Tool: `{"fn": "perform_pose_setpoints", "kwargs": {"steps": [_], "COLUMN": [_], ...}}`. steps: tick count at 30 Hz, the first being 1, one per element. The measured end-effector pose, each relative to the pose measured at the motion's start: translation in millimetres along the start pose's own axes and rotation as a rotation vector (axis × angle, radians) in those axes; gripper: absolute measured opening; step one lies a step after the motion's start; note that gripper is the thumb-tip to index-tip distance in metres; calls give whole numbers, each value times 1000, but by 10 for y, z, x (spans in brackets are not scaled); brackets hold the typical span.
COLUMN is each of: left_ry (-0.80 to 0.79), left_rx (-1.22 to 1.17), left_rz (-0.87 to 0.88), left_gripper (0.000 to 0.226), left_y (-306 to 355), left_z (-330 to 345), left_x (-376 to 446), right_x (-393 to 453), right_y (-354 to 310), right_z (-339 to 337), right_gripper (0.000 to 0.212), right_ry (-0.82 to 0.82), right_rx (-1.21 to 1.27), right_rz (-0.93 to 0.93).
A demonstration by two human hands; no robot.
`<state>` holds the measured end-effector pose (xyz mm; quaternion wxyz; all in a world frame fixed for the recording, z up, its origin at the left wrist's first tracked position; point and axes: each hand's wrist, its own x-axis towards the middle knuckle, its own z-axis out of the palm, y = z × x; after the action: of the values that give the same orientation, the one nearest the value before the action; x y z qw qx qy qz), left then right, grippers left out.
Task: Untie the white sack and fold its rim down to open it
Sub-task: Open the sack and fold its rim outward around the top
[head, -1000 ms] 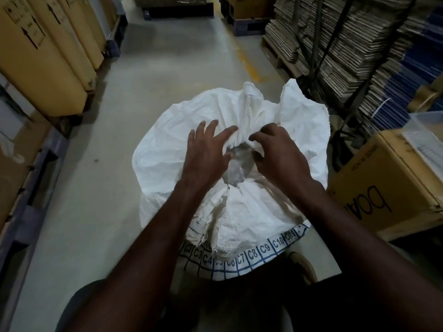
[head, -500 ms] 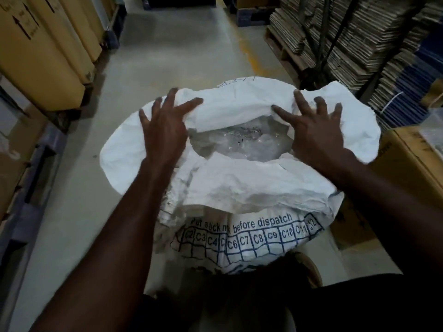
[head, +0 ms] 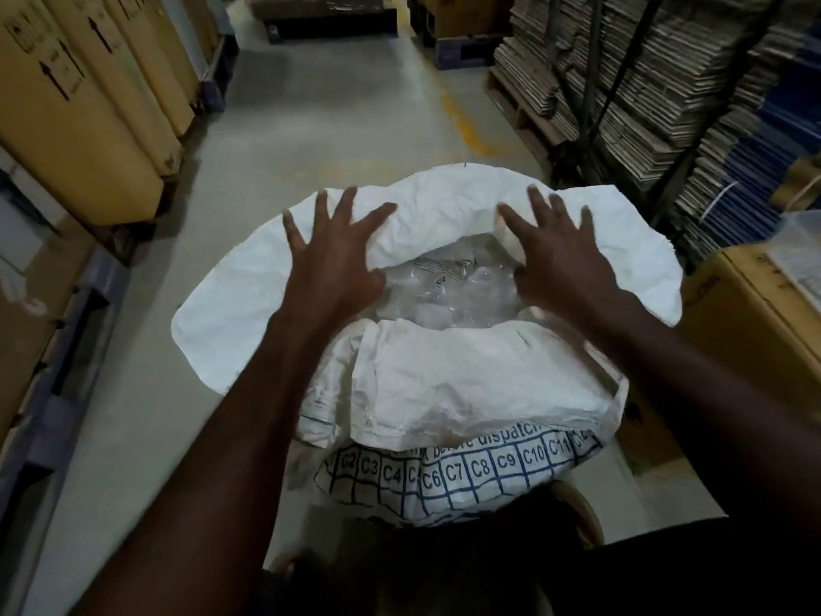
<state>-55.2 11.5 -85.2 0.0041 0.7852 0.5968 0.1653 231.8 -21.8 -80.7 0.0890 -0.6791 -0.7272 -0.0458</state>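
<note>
The white woven sack (head: 444, 384) stands on the floor right in front of me, its mouth open. A blue printed grid with codes runs across its near side. Clear plastic contents (head: 448, 291) show inside the opening. The near rim is folded down toward me; the far rim flares outward. My left hand (head: 331, 255) presses flat on the far-left rim with fingers spread. My right hand (head: 559, 255) lies flat on the far-right rim, fingers spread too. Neither hand grips the cloth.
Tall brown cartons (head: 75, 126) on pallets line the left side. Stacks of flattened cardboard (head: 644, 82) fill the right, with a brown box (head: 755, 331) close to the sack. A bare concrete aisle (head: 337, 108) runs ahead.
The sack's bunched mouth has been pulled wide open. Both hands moved apart from the centre and forward onto the far rim, fingers spreading flat.
</note>
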Motion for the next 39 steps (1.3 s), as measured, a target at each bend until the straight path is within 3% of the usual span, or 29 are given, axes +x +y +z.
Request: {"fn": "perform_pose_setpoints", "kwargs": {"steps": [4, 7, 12, 15, 18, 20, 23, 29, 34, 37, 39], "left_ry": [27, -67, -5, 119, 229, 221, 150, -6, 13, 16, -84], "left_rx": [101, 195, 281, 347, 405, 455, 497, 454, 348, 243, 129], "left_rz": [176, 201, 293, 357, 332, 304, 209, 103, 210, 309, 340], "left_gripper": [109, 115, 85, 89, 106, 111, 97, 94, 119, 101, 78], "left_y": [243, 138, -181, -289, -376, -478, -652, -510, -188, 116, 272], "left_z": [168, 256, 190, 109, 82, 96, 190, 384, 27, -228, -342], "left_x": [84, 265, 607, 840, 1078, 1214, 1360, 1408, 972, 429, 29], "right_x": [178, 384, 695, 874, 1030, 1115, 1223, 1260, 946, 413, -16], "right_y": [-249, -322, -114, 34, 125, 205, 361, 409, 118, -230, -444], "right_z": [-2, 65, 195, 161, 113, 124, 211, 320, -43, -271, -388], "right_gripper": [83, 91, 95, 91, 83, 81, 72, 68, 102, 86, 67], "right_ry": [132, 82, 37, 97, 189, 208, 184, 23, 6, -9, -91], "right_rx": [44, -38, -104, -93, -82, -100, -167, -243, -101, 162, 280], "right_rz": [-299, -372, -313, -314, -289, -288, -282, -185, -204, -275, -288]}}
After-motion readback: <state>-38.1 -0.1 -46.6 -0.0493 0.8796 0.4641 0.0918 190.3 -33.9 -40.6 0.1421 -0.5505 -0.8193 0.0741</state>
